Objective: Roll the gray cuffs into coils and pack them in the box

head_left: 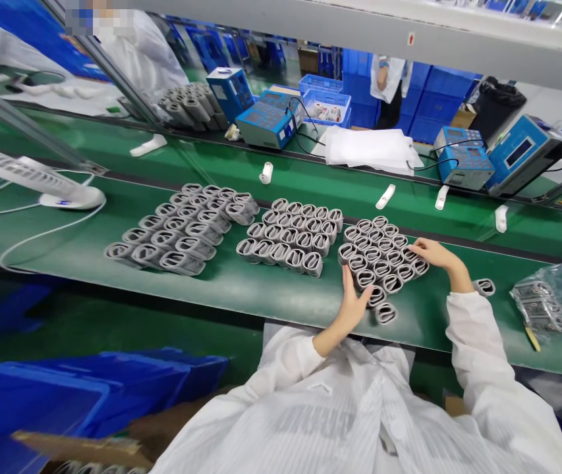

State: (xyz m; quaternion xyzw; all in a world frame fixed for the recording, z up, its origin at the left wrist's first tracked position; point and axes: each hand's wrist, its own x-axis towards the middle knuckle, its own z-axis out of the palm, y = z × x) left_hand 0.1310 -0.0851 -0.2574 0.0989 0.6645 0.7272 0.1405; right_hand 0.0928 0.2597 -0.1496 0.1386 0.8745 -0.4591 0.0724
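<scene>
- Location: the gray rolls in the right-hand group (pixel 372 252) stand on the green desk (pixel 271 289), between the two hands, packed close with their open ends up.
- Left hand (pixel 351 306): spread, thumb apart from fingers, set against the near left side of the group; no roll is lifted.
- Right hand (pixel 433 255): fingers bent at the group's right edge; cannot tell whether they pinch a roll or only rest on it.
- Outliers: a near-end roll (pixel 386 313) juts toward the person; a lone roll (pixel 484 287) sits just beside the right sleeve (pixel 476 326), apart from the rest.
- Reference: the middle group (pixel 288 237) stands in fairly even rows; the left group (pixel 182 227) is farther along.
- Handling note: light, equal pressure from both sides should keep the rolls snug; a hard squeeze could buckle the rows or tip an end roll.
- Handling note: pushing low on the walls would probably serve better than at the rims.
- Caution: the right forearm is best kept clear of the lone roll.
</scene>
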